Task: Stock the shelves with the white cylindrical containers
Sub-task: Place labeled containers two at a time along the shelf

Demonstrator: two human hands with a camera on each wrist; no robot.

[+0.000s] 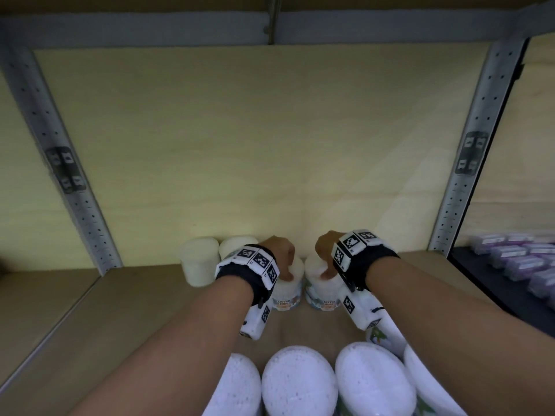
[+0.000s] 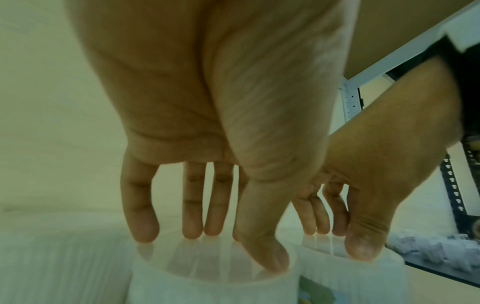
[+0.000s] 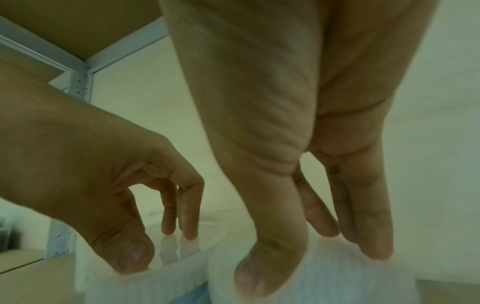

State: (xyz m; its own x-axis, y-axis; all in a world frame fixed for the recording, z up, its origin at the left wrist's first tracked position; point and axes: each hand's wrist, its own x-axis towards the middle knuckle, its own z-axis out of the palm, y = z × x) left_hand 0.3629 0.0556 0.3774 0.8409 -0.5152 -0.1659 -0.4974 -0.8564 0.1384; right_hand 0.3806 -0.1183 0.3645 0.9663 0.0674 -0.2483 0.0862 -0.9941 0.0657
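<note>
Two white cylindrical containers stand side by side on the shelf board [image 1: 120,310], near the back wall. My left hand [image 1: 285,267] comes down on the left container [image 1: 288,295], with the fingertips [image 2: 145,234] at the far edge of its lid and the thumb at the near rim. In the same way my right hand [image 1: 322,265] holds the right container [image 1: 322,295] from above, its thumb [image 3: 249,277] over the near side. Both containers touch the board and nearly touch each other. Two more white containers [image 1: 199,261] stand behind them to the left.
Several white containers [image 1: 297,382] stand in a group under my forearms at the bottom of the head view. Grey perforated uprights [image 1: 75,190] [image 1: 468,175] frame the bay, with a beam [image 1: 150,28] overhead. Purple packs [image 1: 522,259] fill the neighbouring shelf on the right.
</note>
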